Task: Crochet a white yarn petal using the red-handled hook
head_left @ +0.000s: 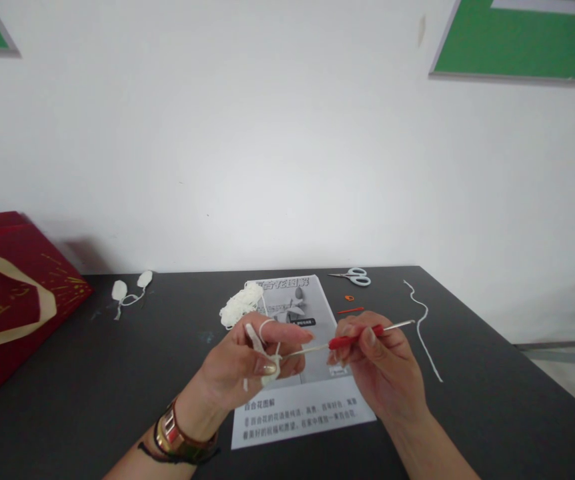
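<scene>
A person's two bare hands are holding white crochet work over a dark table point(92, 400); the left hand point(232, 368) is pinching a small white piece point(255, 339) between thumb and fingers, with a strand of yarn point(266, 321) looping over the index finger; the right hand point(385, 373) is gripping the red handle of a crochet hook point(340, 343), one metal end pointing away to the right; a thin line is running from handle to piece, shaft or yarn, I cannot tell.

Progress is looking partial; two white oval pieces point(119, 291), cord curling between them, are lying at the far left, seemingly finished; the held piece is appearing incomplete, its full outline hiding behind the fingers, so stitches are probably remaining.

A soft, tangled yarn heap point(241, 305) is overlapping a smooth printed sheet point(287, 407); beyond the right hand, pale-handled scissors point(359, 281), a little orange marker point(349, 298) and a slim red needle point(351, 311) are lying apart; a wavy loose cord point(418, 326) is resting farther right; a stiff, dark red bag point(12, 307) with a cream ribbon is standing at left.
</scene>
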Available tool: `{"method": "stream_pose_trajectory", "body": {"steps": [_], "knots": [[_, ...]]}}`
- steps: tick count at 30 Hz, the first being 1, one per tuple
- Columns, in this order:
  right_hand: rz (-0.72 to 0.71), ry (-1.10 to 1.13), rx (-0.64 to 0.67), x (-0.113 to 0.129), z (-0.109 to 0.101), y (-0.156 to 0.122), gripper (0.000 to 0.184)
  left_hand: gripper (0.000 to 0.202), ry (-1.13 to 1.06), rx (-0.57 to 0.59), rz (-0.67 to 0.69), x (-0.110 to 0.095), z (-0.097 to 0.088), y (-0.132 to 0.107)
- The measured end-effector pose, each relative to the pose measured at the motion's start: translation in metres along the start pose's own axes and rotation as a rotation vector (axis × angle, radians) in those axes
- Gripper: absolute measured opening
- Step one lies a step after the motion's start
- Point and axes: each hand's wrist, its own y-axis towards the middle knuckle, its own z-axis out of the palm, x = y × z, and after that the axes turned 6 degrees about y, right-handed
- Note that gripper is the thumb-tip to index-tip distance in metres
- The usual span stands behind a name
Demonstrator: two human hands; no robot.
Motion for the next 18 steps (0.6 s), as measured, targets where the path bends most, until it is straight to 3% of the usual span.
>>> {"method": "stream_pose_trajectory", "body": {"steps": [10,18], "knots": [[-0.058,-0.031,0.014,0.0003,0.0010,0.0001,0.010,0.036,-0.028,0.040,0.013,0.0023,-0.0040,-0.0014],[-0.112,-0.084,0.000,-0.0008,0.0025,-0.0019,0.009,0.034,-0.072,-0.001,0.046,0.0040,-0.0028,0.0018]]}}
